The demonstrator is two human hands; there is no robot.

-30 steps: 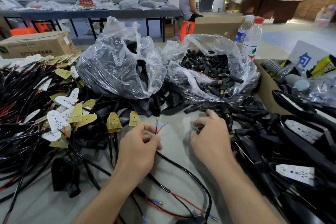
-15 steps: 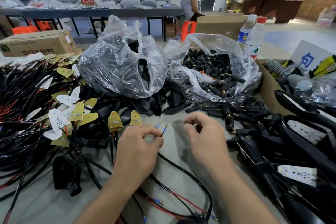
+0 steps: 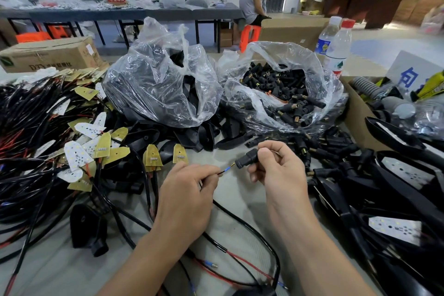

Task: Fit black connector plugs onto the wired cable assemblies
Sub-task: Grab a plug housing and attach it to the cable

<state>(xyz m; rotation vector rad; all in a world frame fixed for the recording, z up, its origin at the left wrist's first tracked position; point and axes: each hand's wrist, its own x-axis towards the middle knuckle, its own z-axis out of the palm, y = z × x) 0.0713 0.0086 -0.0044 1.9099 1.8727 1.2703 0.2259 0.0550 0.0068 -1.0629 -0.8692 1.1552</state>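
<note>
The left hand (image 3: 189, 190) is pinching the wire (image 3: 227, 169), tip pointing rightward at the plug (image 3: 246, 160) the right hand (image 3: 276, 170) is pinching.

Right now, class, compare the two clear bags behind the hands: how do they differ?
The left bag has a crumpled top that stands up; the right bag gapes wide open. The left bag holds large black shells; the right bag holds small black plugs with brass ends. Both are clear plastic.
</note>
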